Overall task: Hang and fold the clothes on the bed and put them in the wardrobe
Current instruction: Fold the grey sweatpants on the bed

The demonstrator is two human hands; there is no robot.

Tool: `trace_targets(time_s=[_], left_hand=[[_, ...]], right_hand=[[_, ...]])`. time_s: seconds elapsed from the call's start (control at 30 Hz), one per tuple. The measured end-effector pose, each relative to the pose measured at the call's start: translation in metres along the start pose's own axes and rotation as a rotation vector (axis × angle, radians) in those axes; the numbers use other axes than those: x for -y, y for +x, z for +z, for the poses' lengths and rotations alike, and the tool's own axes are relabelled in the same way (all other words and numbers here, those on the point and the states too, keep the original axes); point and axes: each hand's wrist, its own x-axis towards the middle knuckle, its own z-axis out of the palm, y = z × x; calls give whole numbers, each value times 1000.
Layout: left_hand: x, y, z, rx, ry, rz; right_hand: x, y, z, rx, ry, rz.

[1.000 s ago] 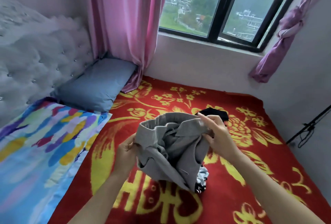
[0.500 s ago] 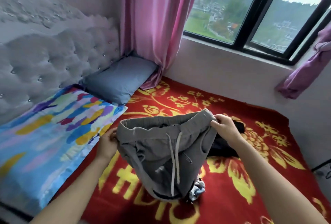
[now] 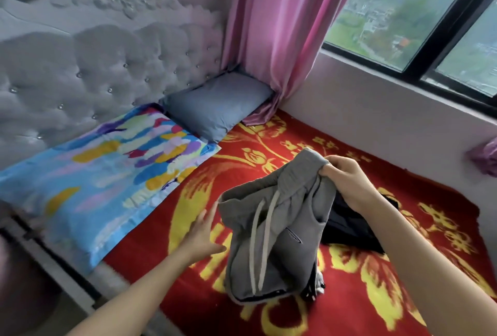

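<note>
My right hand (image 3: 347, 182) is clamped on the waistband of one pair of grey shorts (image 3: 274, 241) over the bed (image 3: 349, 295). My left hand (image 3: 201, 236), fingers straight and apart, sits just beside the shorts at their 9 o'clock. One dark garment (image 3: 352, 225) lies at 3 o'clock. Two pillows lie at 10 o'clock: a colourful pillow (image 3: 107, 174) and a blue pillow (image 3: 217, 104).

A red blanket (image 3: 349, 295) with yellow flowers is covering the bed (image 3: 113, 275). At the head end, a colourful pillow (image 3: 107, 179) is lying by the near edge and a blue-grey pillow (image 3: 217, 104) is sitting in the far corner. Mid-bed, a black garment (image 3: 349, 230) is lying on the blanket, just beside grey shorts (image 3: 277, 241) whose lower end is resting there.
</note>
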Motion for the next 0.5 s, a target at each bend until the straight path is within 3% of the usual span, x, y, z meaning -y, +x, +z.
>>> trace_targets(time_s=[0.1, 0.2, 0.4, 0.5], left_hand=[[-11, 13, -2, -133, 119, -36], [-26, 30, -12, -132, 248, 46], [-66, 60, -23, 39, 476, 297], [-83, 63, -15, 183, 414, 375]], right_hand=[[8, -3, -9, 100, 17, 15], [12, -7, -22, 84, 90, 77], [17, -26, -55, -22, 155, 68], [17, -40, -75, -130, 267, 71]])
